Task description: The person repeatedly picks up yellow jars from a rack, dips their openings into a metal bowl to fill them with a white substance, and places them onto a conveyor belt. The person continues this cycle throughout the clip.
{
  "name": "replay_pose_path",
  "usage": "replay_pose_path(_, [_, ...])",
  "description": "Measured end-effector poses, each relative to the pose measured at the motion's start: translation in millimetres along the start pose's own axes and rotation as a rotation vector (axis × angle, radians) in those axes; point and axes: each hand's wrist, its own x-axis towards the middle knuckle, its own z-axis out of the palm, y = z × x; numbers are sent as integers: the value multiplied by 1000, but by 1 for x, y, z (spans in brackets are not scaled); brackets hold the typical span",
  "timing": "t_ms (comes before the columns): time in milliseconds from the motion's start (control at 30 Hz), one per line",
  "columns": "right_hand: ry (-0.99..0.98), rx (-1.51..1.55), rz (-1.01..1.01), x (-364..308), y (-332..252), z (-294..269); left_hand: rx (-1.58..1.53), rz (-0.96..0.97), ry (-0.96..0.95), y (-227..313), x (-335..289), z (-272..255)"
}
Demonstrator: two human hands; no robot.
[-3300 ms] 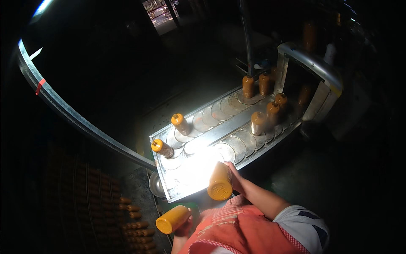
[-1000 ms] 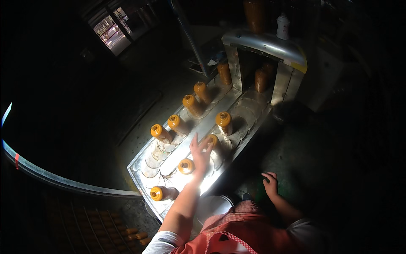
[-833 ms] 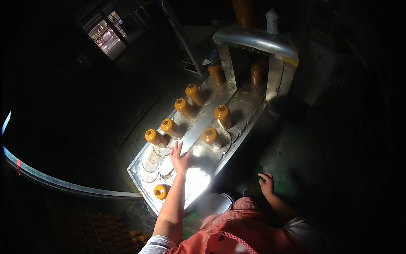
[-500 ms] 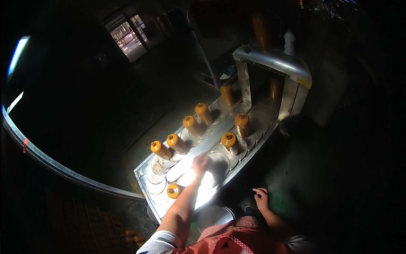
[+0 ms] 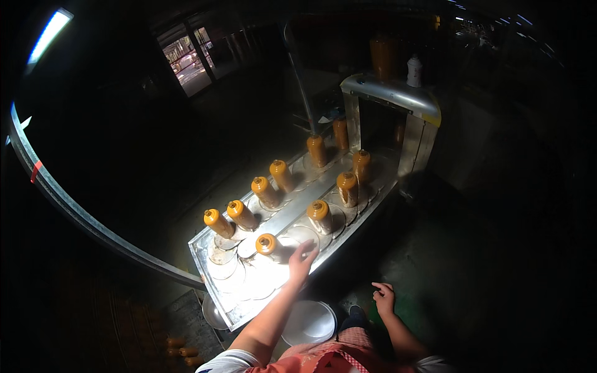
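Note:
My left hand (image 5: 302,260) reaches over the near right part of a metal table (image 5: 292,211) with round discs. Its fingers are apart, and I see nothing in them. Just left of it stands an orange-brown, bottle-shaped piece (image 5: 266,245) with a narrow knob on top. A similar piece (image 5: 319,216) stands on a disc beyond my fingertips. Several more run along both sides of the table, such as one (image 5: 217,222) at the left edge. My right hand (image 5: 384,298) hangs off the table's right side, empty, index finger stretched out and the other fingers partly bent.
A metal arch (image 5: 392,93) spans the table's far end, with a white bottle (image 5: 414,71) on top. Below the near edge sits a round metal basin (image 5: 310,322). A curved metal rail (image 5: 74,217) runs along the left. More orange-brown pieces (image 5: 186,352) lie at lower left.
The view has shifted. My left hand has drawn rightward with its fingers spread, and a bottle-shaped piece shows left of it. The piece formerly beside my left forearm no longer shows there.

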Motion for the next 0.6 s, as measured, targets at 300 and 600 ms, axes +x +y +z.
replay_pose_path(300, [-48,-98,-55,-91,-50,-11,-132,-337,-490,-31,-155,-86])
replay_pose_path(600, [-574,3,-234,-152,-72,43,-239,-654,226,-41,-338,-191])
